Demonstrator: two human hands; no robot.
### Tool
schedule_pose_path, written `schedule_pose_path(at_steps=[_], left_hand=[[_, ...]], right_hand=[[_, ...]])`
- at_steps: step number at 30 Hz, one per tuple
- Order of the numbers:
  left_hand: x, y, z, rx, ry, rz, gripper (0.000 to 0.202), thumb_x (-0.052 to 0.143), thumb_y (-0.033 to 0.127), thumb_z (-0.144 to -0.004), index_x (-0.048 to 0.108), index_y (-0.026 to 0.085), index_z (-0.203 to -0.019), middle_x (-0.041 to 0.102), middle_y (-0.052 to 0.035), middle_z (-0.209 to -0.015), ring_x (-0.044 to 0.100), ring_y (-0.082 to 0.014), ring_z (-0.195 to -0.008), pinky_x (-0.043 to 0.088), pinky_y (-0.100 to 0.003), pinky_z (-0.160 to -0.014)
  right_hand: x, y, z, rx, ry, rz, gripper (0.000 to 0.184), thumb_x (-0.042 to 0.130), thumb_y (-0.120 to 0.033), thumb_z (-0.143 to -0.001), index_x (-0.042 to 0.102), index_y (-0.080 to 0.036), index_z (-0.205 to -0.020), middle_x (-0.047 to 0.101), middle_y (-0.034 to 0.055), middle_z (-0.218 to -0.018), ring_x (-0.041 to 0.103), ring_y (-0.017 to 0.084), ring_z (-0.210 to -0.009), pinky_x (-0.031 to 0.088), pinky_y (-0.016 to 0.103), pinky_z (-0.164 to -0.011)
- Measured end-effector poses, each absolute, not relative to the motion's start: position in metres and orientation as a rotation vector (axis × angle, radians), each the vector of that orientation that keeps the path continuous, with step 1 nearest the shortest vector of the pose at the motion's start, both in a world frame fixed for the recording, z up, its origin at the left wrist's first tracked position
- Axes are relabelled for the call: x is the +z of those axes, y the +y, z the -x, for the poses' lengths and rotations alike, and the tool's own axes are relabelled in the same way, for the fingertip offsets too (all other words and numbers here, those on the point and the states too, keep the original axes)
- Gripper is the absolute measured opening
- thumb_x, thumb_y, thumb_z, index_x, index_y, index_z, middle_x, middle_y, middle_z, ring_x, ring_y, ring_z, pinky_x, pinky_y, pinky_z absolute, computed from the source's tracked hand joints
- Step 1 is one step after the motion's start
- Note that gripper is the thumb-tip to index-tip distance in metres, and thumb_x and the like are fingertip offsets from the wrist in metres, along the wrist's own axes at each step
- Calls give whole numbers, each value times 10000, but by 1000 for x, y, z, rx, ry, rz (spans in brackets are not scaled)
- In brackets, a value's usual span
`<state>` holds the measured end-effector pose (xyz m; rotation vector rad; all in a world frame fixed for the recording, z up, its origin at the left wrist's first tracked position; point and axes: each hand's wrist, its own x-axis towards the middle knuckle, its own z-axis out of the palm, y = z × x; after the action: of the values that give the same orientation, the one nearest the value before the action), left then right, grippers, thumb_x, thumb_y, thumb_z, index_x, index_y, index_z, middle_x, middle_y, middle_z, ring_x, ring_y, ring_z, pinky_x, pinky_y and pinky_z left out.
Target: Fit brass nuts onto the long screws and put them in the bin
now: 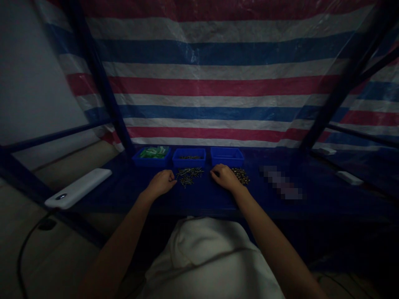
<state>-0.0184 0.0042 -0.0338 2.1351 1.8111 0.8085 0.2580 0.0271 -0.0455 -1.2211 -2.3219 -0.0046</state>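
My left hand [161, 182] rests on the dark blue table [202, 199], fingers curled, its fingertips at the left edge of a pile of thin metal screws [188, 175]. My right hand [225, 176] lies curled on the table just right of that pile, touching a heap of small brownish parts [241, 175]. The light is too dim to show whether either hand pinches a piece. Behind the hands stand three blue trays: one with green plastic pieces [153, 153], one with a few screws [189, 157], one that looks bare [227, 156].
A white power bank [77, 188] lies at the table's left edge with a cable hanging down. A striped tarp [212, 83] hangs behind the trays. Dark blue frame posts [102, 91] stand left and right. A small white block [349, 177] sits far right.
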Motion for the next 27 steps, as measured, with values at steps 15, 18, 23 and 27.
schedule_pose_path(at_steps=[15, 18, 23, 27], left_hand=[[-45, -1, 7, 742, 1894, -2257, 189, 444, -6, -644, 441, 183, -658, 540, -67, -689, 525, -190, -675, 366, -295, -669], [-33, 3, 7, 1079, 1719, -2030, 123, 460, 87, -727, 442, 203, -692, 523, -5, -615, 477, -149, -550, 332, -261, -594], [-2, 13, -10, 1697, 1411, -1923, 67, 457, 156, -788, 462, 211, -749, 505, 16, -655, 464, -123, -609, 332, -230, -642], [2, 24, -27, 1940, 1227, -1710, 76, 464, 143, -794, 456, 214, -818, 521, 4, -732, 475, -120, -669, 360, -223, -683]], right_hand=[[-48, 28, -258, -12, -2310, 1226, 190, 461, -231, -848, 635, -155, -831, 641, 69, -839, 551, 159, -820, 391, 284, -784], [-48, 28, -258, -6, -2307, 1216, 180, 468, -224, -845, 633, -155, -833, 640, 69, -839, 555, 159, -821, 392, 284, -786], [-46, 27, -258, 2, -2302, 1221, 174, 468, -220, -844, 630, -157, -829, 640, 69, -834, 558, 158, -813, 396, 285, -782], [-47, 28, -258, 5, -2301, 1221, 175, 468, -221, -845, 631, -159, -831, 640, 73, -843, 561, 163, -827, 396, 289, -788]])
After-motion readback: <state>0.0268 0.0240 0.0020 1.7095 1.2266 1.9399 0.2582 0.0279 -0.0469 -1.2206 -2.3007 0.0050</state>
